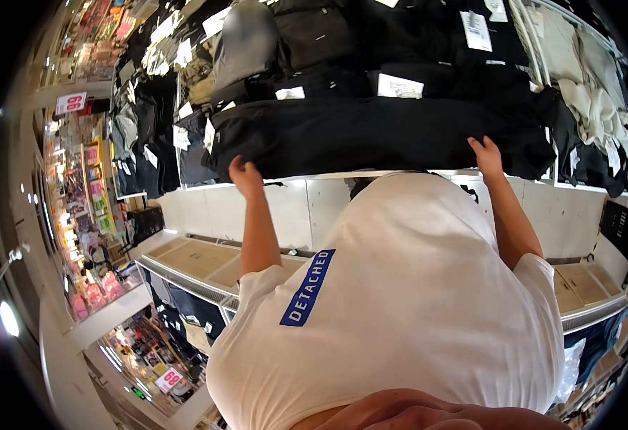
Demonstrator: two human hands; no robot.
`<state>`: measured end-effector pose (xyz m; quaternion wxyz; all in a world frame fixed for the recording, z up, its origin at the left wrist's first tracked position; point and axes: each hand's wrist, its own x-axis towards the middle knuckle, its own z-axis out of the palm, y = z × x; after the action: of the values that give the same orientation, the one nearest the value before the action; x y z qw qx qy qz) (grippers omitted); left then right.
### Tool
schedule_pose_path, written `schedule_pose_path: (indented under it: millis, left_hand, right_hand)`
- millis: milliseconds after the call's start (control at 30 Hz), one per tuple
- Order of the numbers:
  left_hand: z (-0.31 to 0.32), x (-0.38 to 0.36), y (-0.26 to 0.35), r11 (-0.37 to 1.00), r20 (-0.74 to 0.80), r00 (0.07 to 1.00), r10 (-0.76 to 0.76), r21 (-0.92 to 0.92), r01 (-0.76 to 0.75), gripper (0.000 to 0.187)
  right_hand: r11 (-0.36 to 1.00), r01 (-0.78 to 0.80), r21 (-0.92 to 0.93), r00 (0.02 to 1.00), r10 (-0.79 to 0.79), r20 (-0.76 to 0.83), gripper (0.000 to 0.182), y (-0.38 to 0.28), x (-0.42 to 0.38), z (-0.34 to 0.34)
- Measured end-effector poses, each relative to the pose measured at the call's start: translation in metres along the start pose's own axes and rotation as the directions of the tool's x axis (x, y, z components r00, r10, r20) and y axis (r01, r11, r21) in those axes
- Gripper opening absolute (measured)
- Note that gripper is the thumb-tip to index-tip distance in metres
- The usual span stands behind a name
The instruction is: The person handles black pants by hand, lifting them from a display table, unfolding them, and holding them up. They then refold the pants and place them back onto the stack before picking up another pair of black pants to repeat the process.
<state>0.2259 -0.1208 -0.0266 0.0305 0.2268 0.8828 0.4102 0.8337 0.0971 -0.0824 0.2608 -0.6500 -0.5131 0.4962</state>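
Note:
A long black garment (371, 136) lies stretched out along the front edge of the display shelf. At its left end, my left hand (245, 176) is at the lower edge of the cloth with its fingers partly curled; what they hold, if anything, is too small to make out. Toward the right end, my right hand (487, 153) rests against the black cloth, thumb and forefinger apart. Behind the garment are dark folded clothes with white tags (400, 87).
Light grey and beige clothes (590, 107) hang over the right section. More dark clothes (149, 129) with tags fill the left section. White panels (285, 211) stand below the shelf. Cardboard boxes (199, 261) lie behind me on the left, near a rack of small goods (95, 193).

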Motion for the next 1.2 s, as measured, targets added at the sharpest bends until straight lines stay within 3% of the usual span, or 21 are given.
schedule_pose_path:
  millis: [67,133,167,267,333,400,467,500,533,600,667,733,767,800,833,933,1000,1067,1167,1200]
  left_hand:
    - [-0.028,0.027,-0.031,0.994,-0.089,0.993,-0.081,0.060,0.086,0.045]
    - [-0.046,0.065,-0.092,0.968,-0.111,0.966,-0.232,0.075,0.241,0.057]
    - [-0.051,0.088,-0.125,0.943,-0.088,0.940,-0.329,0.009,0.332,0.060]
    - [-0.060,0.116,-0.152,0.871,-0.026,0.879,-0.476,-0.147,0.468,0.056]
    - [-0.065,0.117,-0.126,0.663,0.216,0.751,-0.624,-0.363,0.655,0.047]
    - [-0.066,0.125,-0.123,0.588,0.279,0.707,-0.650,-0.404,0.700,0.044]
    - [-0.073,0.140,-0.135,0.589,0.300,0.679,-0.670,-0.342,0.732,0.046]
    - [-0.080,0.145,-0.133,0.692,0.301,0.731,-0.613,-0.243,0.680,0.045]
    - [-0.083,0.149,-0.134,0.686,0.300,0.728,-0.616,-0.248,0.684,0.045]
    - [-0.085,0.158,-0.127,0.706,0.344,0.774,-0.532,-0.325,0.629,0.045]
    - [-0.087,0.165,-0.120,0.511,0.481,0.629,-0.610,-0.369,0.777,0.042]
    - [-0.080,0.167,-0.125,0.450,0.556,0.571,-0.605,-0.353,0.820,0.035]
    - [-0.078,0.170,-0.130,0.448,0.551,0.574,-0.606,-0.360,0.818,0.035]
    - [-0.075,0.175,-0.140,0.409,0.623,0.561,-0.546,-0.386,0.827,0.029]
    - [-0.075,0.176,-0.143,0.367,0.688,0.545,-0.479,-0.407,0.836,0.023]
    - [-0.073,0.168,-0.133,0.299,0.674,0.592,-0.442,-0.511,0.806,0.014]
    - [-0.078,0.164,-0.127,0.288,0.679,0.599,-0.424,-0.526,0.800,0.012]
    - [-0.077,0.164,-0.131,0.300,0.707,0.605,-0.367,-0.526,0.796,0.011]
    - [-0.084,0.163,-0.092,0.199,0.639,0.631,-0.439,-0.616,0.762,0.018]
    - [-0.078,0.170,-0.108,0.197,0.647,0.625,-0.436,-0.609,0.768,0.018]
  right_hand:
    - [0.965,-0.128,0.231,0.992,0.126,0.026,0.048,-0.025,-0.009,0.005]
    - [0.936,-0.182,0.302,0.976,0.209,-0.061,0.062,-0.043,-0.013,0.017]
    - [0.925,-0.188,0.329,0.980,0.199,-0.001,0.072,-0.057,-0.019,0.019]
    - [0.915,-0.099,0.390,0.994,0.106,0.003,0.065,-0.064,-0.018,0.040]
    - [0.934,-0.070,0.350,0.996,0.086,-0.030,0.062,-0.087,-0.029,0.060]
    - [0.951,-0.037,0.307,0.996,0.059,-0.064,0.058,-0.114,-0.041,0.084]
    - [0.932,0.014,0.363,0.998,-0.034,0.048,0.047,-0.140,-0.053,0.115]
    - [0.966,0.073,0.249,0.997,-0.079,0.016,0.041,-0.155,-0.060,0.136]
    - [0.980,0.191,0.061,0.977,-0.184,-0.106,0.042,-0.165,-0.066,0.167]
    - [0.963,0.200,-0.183,0.961,-0.156,0.230,0.045,-0.202,-0.082,0.202]
    - [0.832,0.349,-0.431,0.929,-0.247,0.276,0.043,-0.210,-0.091,0.259]
    - [0.770,0.432,-0.469,0.866,-0.210,0.453,0.041,-0.230,-0.104,0.309]
    - [0.813,0.430,-0.393,0.829,-0.183,0.529,0.039,-0.223,-0.101,0.332]
    - [0.851,0.419,-0.316,0.783,-0.162,0.601,0.037,-0.211,-0.096,0.354]
    - [0.821,0.437,-0.368,0.774,-0.134,0.619,0.035,-0.208,-0.095,0.369]
    - [0.764,0.448,-0.465,0.807,-0.122,0.578,0.035,-0.204,-0.093,0.389]
    - [0.745,0.434,-0.507,0.830,-0.111,0.547,0.046,-0.213,-0.097,0.393]
    - [0.543,0.350,-0.763,0.881,0.087,0.465,0.063,-0.226,-0.101,0.397]
    - [0.492,0.241,-0.837,0.912,0.181,0.369,0.076,-0.226,-0.095,0.414]
    - [0.490,0.231,-0.840,0.914,0.185,0.360,0.076,-0.227,-0.095,0.418]
